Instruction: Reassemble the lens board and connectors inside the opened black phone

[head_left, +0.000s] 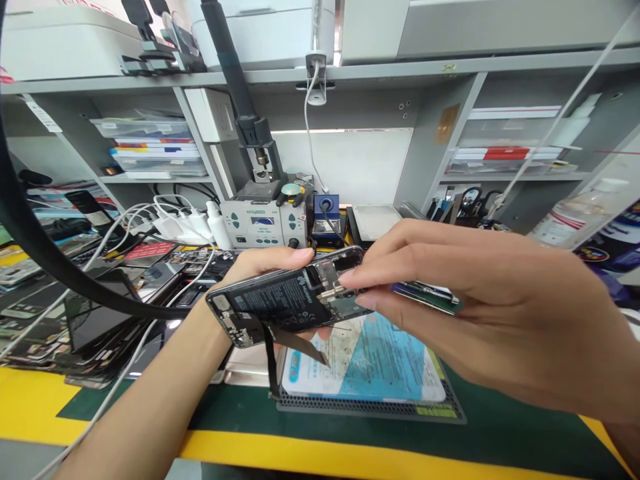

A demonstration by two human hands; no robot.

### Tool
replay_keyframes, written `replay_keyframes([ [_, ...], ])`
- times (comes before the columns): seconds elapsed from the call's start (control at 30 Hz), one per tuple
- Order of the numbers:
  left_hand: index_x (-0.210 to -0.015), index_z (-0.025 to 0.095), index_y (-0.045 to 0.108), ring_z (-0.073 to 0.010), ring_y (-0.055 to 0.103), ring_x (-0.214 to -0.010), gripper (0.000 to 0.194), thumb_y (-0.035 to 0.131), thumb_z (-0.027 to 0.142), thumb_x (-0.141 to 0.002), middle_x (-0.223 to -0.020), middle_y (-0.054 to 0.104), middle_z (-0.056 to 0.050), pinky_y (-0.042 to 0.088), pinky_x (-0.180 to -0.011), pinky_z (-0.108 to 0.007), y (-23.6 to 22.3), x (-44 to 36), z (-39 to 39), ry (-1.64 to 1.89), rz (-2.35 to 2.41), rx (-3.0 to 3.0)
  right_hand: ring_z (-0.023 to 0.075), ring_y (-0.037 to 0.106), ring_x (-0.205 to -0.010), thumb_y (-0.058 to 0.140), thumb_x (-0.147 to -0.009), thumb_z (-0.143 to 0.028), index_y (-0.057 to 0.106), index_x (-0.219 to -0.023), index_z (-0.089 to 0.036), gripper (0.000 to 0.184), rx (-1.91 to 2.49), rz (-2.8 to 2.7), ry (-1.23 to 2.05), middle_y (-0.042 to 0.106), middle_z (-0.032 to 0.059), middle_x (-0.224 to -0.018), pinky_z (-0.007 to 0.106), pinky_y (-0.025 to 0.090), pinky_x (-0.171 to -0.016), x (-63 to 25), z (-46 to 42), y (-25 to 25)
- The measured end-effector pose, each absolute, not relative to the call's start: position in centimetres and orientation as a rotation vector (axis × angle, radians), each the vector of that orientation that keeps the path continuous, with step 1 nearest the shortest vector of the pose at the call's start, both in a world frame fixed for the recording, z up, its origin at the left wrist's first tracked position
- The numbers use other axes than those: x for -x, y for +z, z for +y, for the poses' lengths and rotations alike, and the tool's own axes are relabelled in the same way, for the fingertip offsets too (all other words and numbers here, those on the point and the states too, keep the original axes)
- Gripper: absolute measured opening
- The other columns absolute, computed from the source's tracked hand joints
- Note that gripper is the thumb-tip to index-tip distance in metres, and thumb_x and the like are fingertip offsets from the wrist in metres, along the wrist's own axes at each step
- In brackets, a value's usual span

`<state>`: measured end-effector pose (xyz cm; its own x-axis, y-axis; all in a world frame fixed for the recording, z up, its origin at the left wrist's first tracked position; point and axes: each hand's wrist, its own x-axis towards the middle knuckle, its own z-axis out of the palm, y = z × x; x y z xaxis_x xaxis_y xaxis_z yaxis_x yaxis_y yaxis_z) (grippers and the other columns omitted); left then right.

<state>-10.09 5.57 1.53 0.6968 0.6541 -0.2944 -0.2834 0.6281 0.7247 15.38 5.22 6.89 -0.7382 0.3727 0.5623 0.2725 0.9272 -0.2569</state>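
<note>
My left hand [270,261] is closed around an opened smartphone [280,300], tilted above the bench with its inside toward me. A black battery [275,298] fills its middle, and a loose flex cable [305,347] hangs from the lower edge. At the phone's right end, the fingertips of my right hand [475,307] come close together over the inner parts; what they grip there is hidden or too small to name. Behind those fingers a thin green-edged piece [427,297] shows, and I cannot tell whether the hand holds it.
Below the phone, a blue-and-white printed sheet [370,373] lies on a dark perforated plate [350,408]. Stacked phone parts [95,333] and white cables [170,227] crowd the left. A hot-air station [265,223] stands behind; a clear bottle [575,217] is at right.
</note>
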Motion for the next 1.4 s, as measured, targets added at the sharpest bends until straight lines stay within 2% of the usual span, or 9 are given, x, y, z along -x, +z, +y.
replay_keyframes([
  [0.2, -0.098, -0.004, 0.077, -0.0303, 0.077, -0.067, 0.053, 0.061, 0.046, -0.087, -0.089, 0.079, -0.026, 0.063, -0.046, -0.032, 1.7, 10.5, 6.7, 0.464, 0.531, -0.736, 0.0150, 0.062, -0.078, 0.061, -0.092, -0.009, 0.075, -0.108, -0.018, 0.023, 0.374, -2.405, 0.253, 0.070, 0.0034, -0.092, 0.031, 0.048, -0.067, -15.3, 5.7, 7.0],
  [0.33, -0.098, -0.001, 0.077, -0.0301, 0.077, -0.064, 0.057, 0.066, 0.052, -0.082, -0.088, 0.079, -0.025, 0.062, -0.044, -0.031, 1.2, 10.4, 6.9, 0.472, 0.495, -0.771, 0.0170, 0.063, -0.076, 0.063, -0.092, -0.010, 0.076, -0.108, -0.016, 0.022, 0.378, -2.389, 0.282, 0.070, 0.0048, -0.090, 0.033, 0.048, -0.067, -15.1, 5.8, 7.0],
  [0.47, -0.104, -0.003, 0.075, -0.0306, 0.077, -0.061, 0.062, 0.058, 0.054, -0.087, -0.088, 0.079, -0.026, 0.061, -0.043, -0.033, 0.8, 10.3, 6.8, 0.499, 0.499, -0.809, 0.0206, 0.063, -0.078, 0.063, -0.090, -0.011, 0.077, -0.104, -0.015, 0.020, 0.421, -2.372, 0.306, 0.072, 0.0065, -0.085, 0.036, 0.050, -0.069, -15.0, 6.1, 6.8],
  [0.63, -0.102, -0.001, 0.074, -0.0240, 0.075, -0.059, 0.058, 0.067, 0.053, -0.082, -0.085, 0.079, -0.020, 0.060, -0.043, -0.027, 1.6, 10.0, 6.5, 0.470, 0.533, -0.825, 0.0204, 0.063, -0.077, 0.065, -0.090, -0.016, 0.075, -0.107, -0.022, 0.020, 0.439, -2.348, 0.294, 0.071, 0.0043, -0.087, 0.036, 0.049, -0.067, -15.0, 6.8, 6.1],
  [0.87, -0.099, 0.002, 0.074, -0.0194, 0.073, -0.061, 0.052, 0.068, 0.050, -0.080, -0.079, 0.078, -0.016, 0.059, -0.043, -0.025, 1.9, 9.6, 6.3, 0.531, 0.568, -0.889, 0.0178, 0.065, -0.078, 0.067, -0.089, -0.017, 0.071, -0.105, -0.028, 0.020, 0.431, -2.280, 0.218, 0.071, 0.0012, -0.091, 0.032, 0.050, -0.062, -15.4, 6.3, 5.5],
  [1.03, -0.103, 0.007, 0.074, -0.0197, 0.073, -0.064, 0.050, 0.068, 0.051, -0.080, -0.083, 0.078, -0.014, 0.060, -0.045, -0.025, 1.7, 9.8, 6.3, 0.538, 0.559, -0.930, 0.0159, 0.067, -0.081, 0.070, -0.089, -0.020, 0.070, -0.106, -0.031, 0.020, 0.442, -2.220, 0.207, 0.071, -0.0017, -0.094, 0.029, 0.051, -0.064, -15.5, 6.3, 5.2],
  [1.27, -0.107, 0.009, 0.074, -0.0191, 0.072, -0.062, 0.056, 0.072, 0.056, -0.078, -0.085, 0.078, -0.013, 0.060, -0.046, -0.025, 1.5, 9.9, 6.4, 0.498, 0.561, -0.956, 0.0196, 0.066, -0.088, 0.070, -0.090, -0.022, 0.071, -0.113, -0.033, 0.025, 0.450, -2.241, 0.248, 0.066, 0.0016, -0.103, 0.034, 0.054, -0.068, -15.7, 6.6, 4.8],
  [1.4, -0.103, 0.009, 0.074, -0.0178, 0.074, -0.064, 0.052, 0.066, 0.056, -0.083, -0.085, 0.079, -0.012, 0.059, -0.049, -0.022, 1.9, 9.5, 6.0, 0.517, 0.566, -0.971, 0.0231, 0.066, -0.096, 0.069, -0.091, -0.025, 0.072, -0.112, -0.034, 0.023, 0.474, -2.236, 0.210, 0.065, 0.0033, -0.115, 0.036, 0.056, -0.072, -15.8, 6.8, 4.8],
])
